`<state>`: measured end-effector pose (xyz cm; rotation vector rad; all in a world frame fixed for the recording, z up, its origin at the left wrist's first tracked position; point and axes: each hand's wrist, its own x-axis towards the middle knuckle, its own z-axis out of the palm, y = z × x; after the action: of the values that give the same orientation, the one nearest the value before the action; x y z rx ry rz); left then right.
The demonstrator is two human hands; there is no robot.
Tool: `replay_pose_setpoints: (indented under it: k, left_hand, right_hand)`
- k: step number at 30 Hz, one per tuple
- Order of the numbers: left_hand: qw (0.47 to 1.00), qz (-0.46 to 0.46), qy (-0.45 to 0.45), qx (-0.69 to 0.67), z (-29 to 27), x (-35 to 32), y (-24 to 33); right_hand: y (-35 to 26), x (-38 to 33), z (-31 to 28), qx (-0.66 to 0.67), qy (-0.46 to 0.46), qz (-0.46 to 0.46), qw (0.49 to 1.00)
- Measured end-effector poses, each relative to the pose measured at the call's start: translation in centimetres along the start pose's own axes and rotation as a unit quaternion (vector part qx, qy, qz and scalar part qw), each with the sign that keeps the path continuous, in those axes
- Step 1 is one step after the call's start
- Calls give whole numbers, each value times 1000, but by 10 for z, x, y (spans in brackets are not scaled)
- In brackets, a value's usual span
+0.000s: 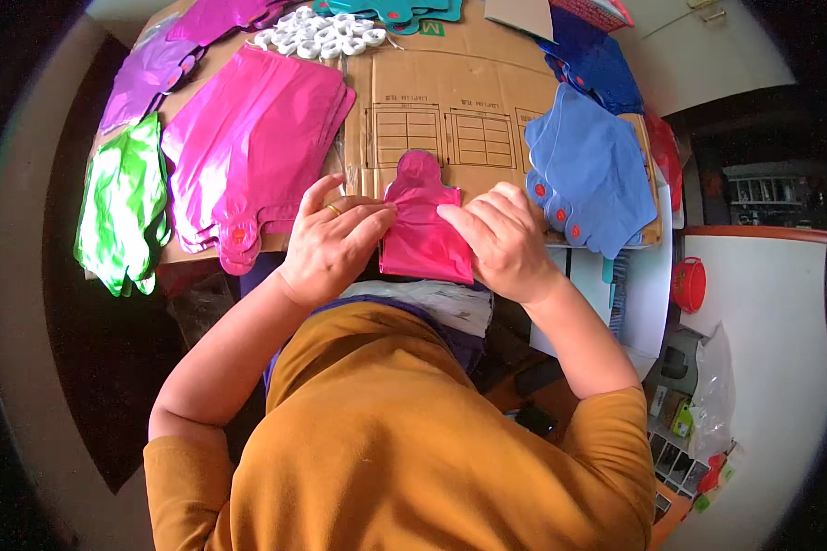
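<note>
A small folded packet of shiny pink foil (423,253), like a flat foil balloon, lies at the near edge of the cardboard in front of me. Its rounded end (418,170) points away from me. My left hand (331,243), with a ring on one finger, pinches the packet's left edge between thumb and fingertips. On the opposite edge, my right hand (510,243) grips the foil with its thumb on top and fingers curled. Creases run across the foil between both hands. To the left lies a stack of larger flat pink foil pieces (253,138) with rounded tabs.
Cardboard (441,83) covers the worktop. Green foil (124,202), purple foil (147,78), teal foil (423,11) and blue pieces (588,165) lie around its edges. White loops (317,35) are heaped at the back. A red bucket (688,285) stands at the right.
</note>
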<state>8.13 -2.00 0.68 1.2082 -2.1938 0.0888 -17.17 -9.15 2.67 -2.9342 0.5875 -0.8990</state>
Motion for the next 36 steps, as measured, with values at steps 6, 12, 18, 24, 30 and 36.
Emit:
replay_pose_setpoints:
  k: [6, 12, 18, 24, 30, 36]
  left_hand:
    - [1000, 6, 1, 6, -1, 1, 0]
    - [1000, 9, -5, 3, -1, 1, 0]
    - [1000, 7, -11, 3, -1, -2, 0]
    - [1000, -12, -6, 20, -1, 0, 1]
    - [988, -148, 47, -10, 3, 11, 12]
    - [961, -263, 63, -49, 10, 13, 19]
  right_hand:
    - [-6, 0, -2, -8, -11, 34, 999]
    - [-11, -3, 4, -60, -8, 38, 997]
    - [-11, -5, 1, -63, -37, 53, 996]
    - [-9, -4, 4, -18, -3, 109, 994]
    - [-2, -1, 7, 85, -12, 247, 965]
    - [-2, 12, 4, 94, -71, 363, 924]
